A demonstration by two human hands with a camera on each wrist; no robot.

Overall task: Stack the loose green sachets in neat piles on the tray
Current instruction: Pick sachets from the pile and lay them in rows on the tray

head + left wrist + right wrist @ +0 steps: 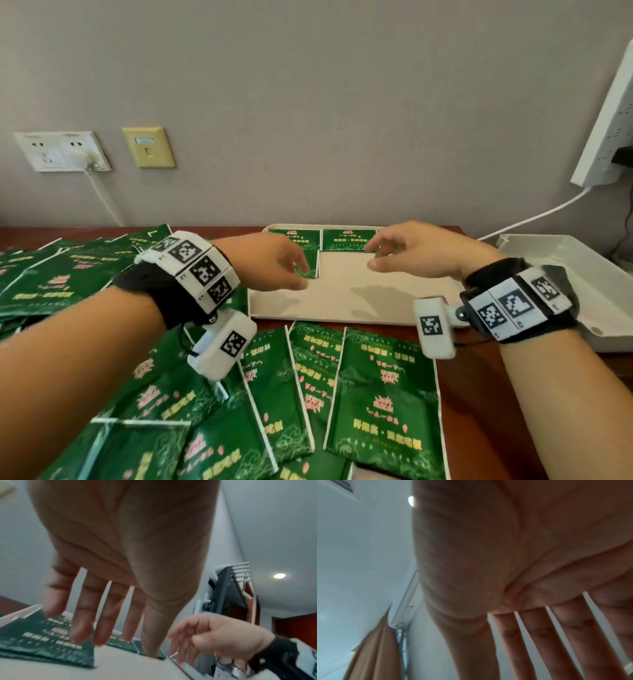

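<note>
Head view: left hand [274, 262] low over the left pile of sachets [298, 250] at the tray's [359, 301] far edge, fingers straight and spread, holding nothing. Right hand [411, 250] over the second pile [342, 240], fingers slack, empty too. Left wrist view: same slack spread, fingertips [80, 635] at or just above the top sachet; contact too blurred to tell.

Best done by squaring each pile from both sides with flat fingers, edges flush, before fetching more. Probably early: only two low piles on the tray, most of its floor bare.

Around: loose sachets [383, 397] heaped on the wooden table [479, 411] nearer and leftward, overlapping, slippery-looking. Second white tray [582, 274] at right, cable [534, 216] behind it, wall sockets [61, 150] beyond. Nothing between hands and piles.
</note>
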